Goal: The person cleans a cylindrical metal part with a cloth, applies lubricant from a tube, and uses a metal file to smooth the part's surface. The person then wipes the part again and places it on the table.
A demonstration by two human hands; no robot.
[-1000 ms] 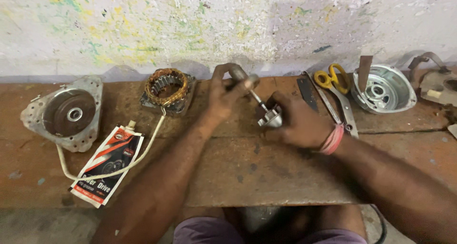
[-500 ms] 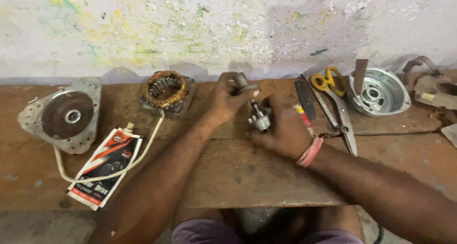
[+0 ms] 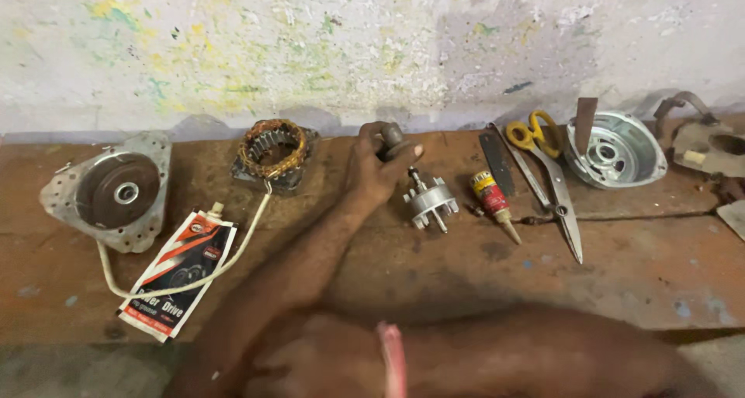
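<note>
My left hand [image 3: 376,169] is closed around a dark, round-ended tool [image 3: 392,138] at the back of the wooden bench [image 3: 481,282]. Just right of it, a small silver metal hub [image 3: 431,200] with a short shaft and pins stands on the bench. The hub's shaft points up toward my fingers; I cannot tell whether they touch. My right forearm lies across the bottom of the view with a pink bangle [image 3: 392,359] on the wrist. My right hand [image 3: 306,359] rests low beside my left forearm, blurred, with nothing visibly in it.
At the left lie a metal end cover with a dark disc [image 3: 116,192], a copper-wound stator [image 3: 272,150] with a white wire, and a red, black and white sachet [image 3: 178,270]. To the right are a small red-labelled bottle [image 3: 490,196], a flat blade [image 3: 497,161], yellow-handled scissors [image 3: 547,173] and an aluminium housing [image 3: 617,150].
My right hand has let go of the metal hub and drawn back toward me. The hub now stands on the bench. My left hand still holds the dark tool.
</note>
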